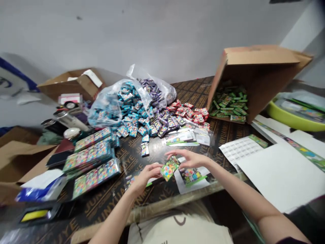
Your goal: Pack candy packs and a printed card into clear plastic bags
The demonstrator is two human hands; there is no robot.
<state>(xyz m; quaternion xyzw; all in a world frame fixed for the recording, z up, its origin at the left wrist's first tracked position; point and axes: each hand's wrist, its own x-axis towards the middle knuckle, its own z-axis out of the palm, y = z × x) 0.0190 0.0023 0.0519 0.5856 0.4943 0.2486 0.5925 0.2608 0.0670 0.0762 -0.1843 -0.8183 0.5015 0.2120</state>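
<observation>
Head view. Left hand is half closed, and right hand is arched with fingers spread. They meet just above the dark printed-plywood worktop. Between them, a small multicoloured packet hangs tilted, gripped at its edge by the left hand, with the right fingertips on its upper corner.

Just below the right hand lies a printed white card. Left of the hands are stacked strip packs in teal-edged wrap. Ahead, teal packets spill from a clear plastic bag and run into purple packets and red packets. Further right, a tipped cardboard carton lies over green packets.

Right of the hands are a sheet of small labels and a white board. Beyond them sits a lime-green tub.
</observation>
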